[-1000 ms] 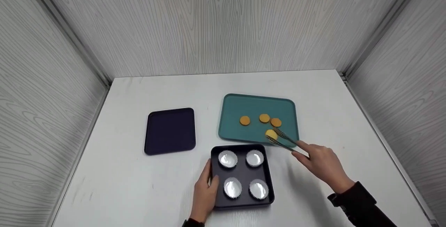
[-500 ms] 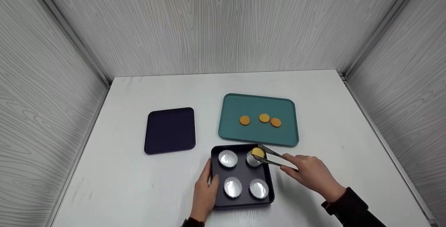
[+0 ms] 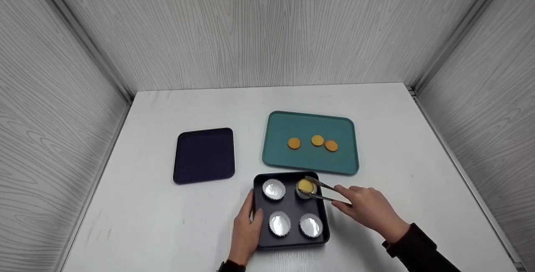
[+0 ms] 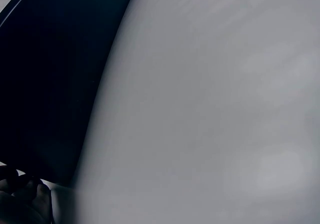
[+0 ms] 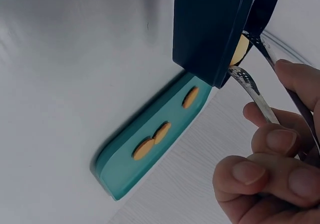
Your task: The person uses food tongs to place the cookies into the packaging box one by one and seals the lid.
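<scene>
My right hand (image 3: 370,207) holds metal tongs (image 3: 328,198), their tips around a round yellow disc like a small cake or cookie (image 3: 306,186). The disc sits at the far right foil cup (image 3: 299,194) inside a dark, deep-walled baking pan (image 3: 290,176). In the right wrist view the disc (image 5: 241,50) shows between the tong tips, partly behind the pan wall (image 5: 210,39). My left hand (image 3: 245,228) grips the pan's left side, thumb on the rim, fingers along the outer wall. Three other foil cups, including the near left one (image 3: 279,224), stand in the pan.
Behind the pan lies a teal tray (image 3: 288,159) with three orange-brown discs, one at the left (image 3: 294,143) and two close together at the right. A flat dark square tray (image 3: 205,157) lies at the left. Wood-grain panels (image 3: 267,29) enclose the white table (image 3: 138,213).
My right hand has carried the yellow disc in the tongs from the teal tray's front edge, left and nearer, down to the far right foil cup. My left hand has stayed on the pan.
</scene>
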`<state>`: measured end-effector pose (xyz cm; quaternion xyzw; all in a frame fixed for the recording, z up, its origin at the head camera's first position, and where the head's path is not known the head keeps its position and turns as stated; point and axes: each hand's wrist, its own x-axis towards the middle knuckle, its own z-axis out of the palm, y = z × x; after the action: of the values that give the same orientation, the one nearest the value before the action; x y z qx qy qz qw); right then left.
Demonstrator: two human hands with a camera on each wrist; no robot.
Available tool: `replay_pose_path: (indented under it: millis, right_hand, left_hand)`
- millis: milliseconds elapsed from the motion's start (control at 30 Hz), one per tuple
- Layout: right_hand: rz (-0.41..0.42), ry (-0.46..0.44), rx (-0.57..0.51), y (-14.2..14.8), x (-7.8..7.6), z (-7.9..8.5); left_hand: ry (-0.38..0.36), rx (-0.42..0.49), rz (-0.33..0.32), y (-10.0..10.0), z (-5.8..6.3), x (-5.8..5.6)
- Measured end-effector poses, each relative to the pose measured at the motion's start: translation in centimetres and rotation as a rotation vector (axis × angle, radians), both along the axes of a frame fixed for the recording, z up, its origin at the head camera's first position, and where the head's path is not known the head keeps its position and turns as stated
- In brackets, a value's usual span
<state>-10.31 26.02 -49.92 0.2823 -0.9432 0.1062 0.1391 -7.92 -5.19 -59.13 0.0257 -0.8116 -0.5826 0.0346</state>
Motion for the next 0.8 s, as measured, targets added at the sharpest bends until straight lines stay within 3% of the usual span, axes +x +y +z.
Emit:
replay_pose_path:
  millis: [200, 567, 800]
  right_hand:
    - [-0.034, 0.027, 0.069, -0.8, 0.3, 0.4]
    - [-0.091, -0.056, 0.152, -2.0, 0.4, 1.0]
    - [-0.085, -0.053, 0.188, -2.7, 0.4, 1.0]
  left_hand:
    - [0.018, 0.021, -0.027, 0.0, -0.1, -0.1]
    - [0.025, -0.003, -0.015, -0.1, -0.3, -0.1]
    - [0.006, 0.007, -0.021, -0.1, -0.2, -0.1]
